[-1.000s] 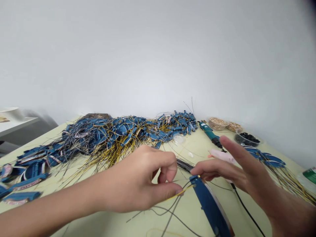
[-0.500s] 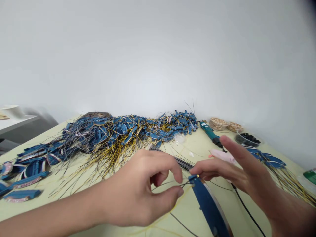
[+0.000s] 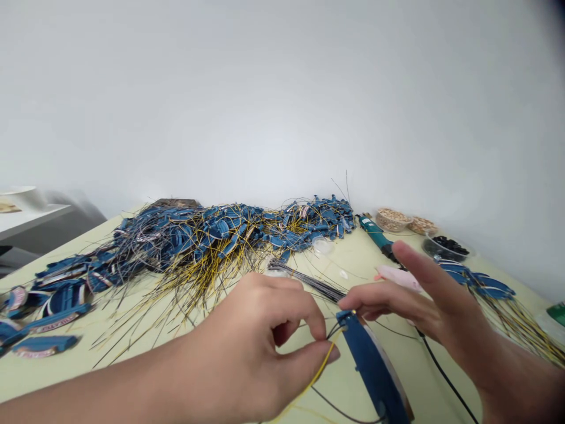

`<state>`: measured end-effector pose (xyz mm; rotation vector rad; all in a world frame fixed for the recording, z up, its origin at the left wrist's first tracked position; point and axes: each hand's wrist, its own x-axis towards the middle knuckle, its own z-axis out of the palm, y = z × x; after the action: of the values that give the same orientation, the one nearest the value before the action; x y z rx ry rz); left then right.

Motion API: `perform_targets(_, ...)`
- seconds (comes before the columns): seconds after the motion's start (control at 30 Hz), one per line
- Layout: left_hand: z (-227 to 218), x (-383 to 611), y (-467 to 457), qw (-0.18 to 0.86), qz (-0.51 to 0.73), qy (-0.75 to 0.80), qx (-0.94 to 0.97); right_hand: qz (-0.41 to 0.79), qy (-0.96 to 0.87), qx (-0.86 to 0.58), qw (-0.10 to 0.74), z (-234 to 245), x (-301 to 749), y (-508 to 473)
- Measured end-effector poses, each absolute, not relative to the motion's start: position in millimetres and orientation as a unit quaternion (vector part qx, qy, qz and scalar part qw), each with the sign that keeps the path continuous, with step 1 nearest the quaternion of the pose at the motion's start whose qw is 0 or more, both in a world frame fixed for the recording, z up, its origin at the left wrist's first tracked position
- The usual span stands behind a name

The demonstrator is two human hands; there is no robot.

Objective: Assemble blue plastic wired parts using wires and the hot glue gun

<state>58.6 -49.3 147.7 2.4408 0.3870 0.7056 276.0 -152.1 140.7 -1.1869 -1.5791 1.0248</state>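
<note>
My left hand (image 3: 260, 341) is closed in a pinch on thin yellow and dark wires (image 3: 325, 353) just left of the tip of a curved blue strip (image 3: 371, 371). My right hand (image 3: 424, 306) steadies that strip's top end between thumb and a fingertip, the other fingers stretched out above it. The wires run into the strip's tip. A bundle of thin dark wires (image 3: 309, 281) lies on the table just behind both hands.
A big heap of blue strips with yellow and dark wires (image 3: 212, 235) covers the far left of the pale green table (image 3: 132, 365). A teal hand tool (image 3: 375, 235), small bowls of beads (image 3: 391, 219), a black-bead cup (image 3: 444, 247) and more strips (image 3: 477, 285) lie at right.
My left hand pulled back a little, then closed in on the strip's tip again with the wires pinched. The view tilted slightly, so the table items sit a bit higher.
</note>
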Motion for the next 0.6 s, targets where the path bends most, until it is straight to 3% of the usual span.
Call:
perform_targets(0.43, 145.2, 61.0, -52.4, 0.314, 0.247, 0.193, 0.896, 0.399, -0.640, -0.490, 0.437, 150.1, 271.7, -154.9)
perform_targets(0.6, 140.3, 59.3, -53.3, 0.367, 0.181, 0.246, 0.879, 0.415, -0.625, -0.490, 0.443, 150.9, 271.6, -153.4)
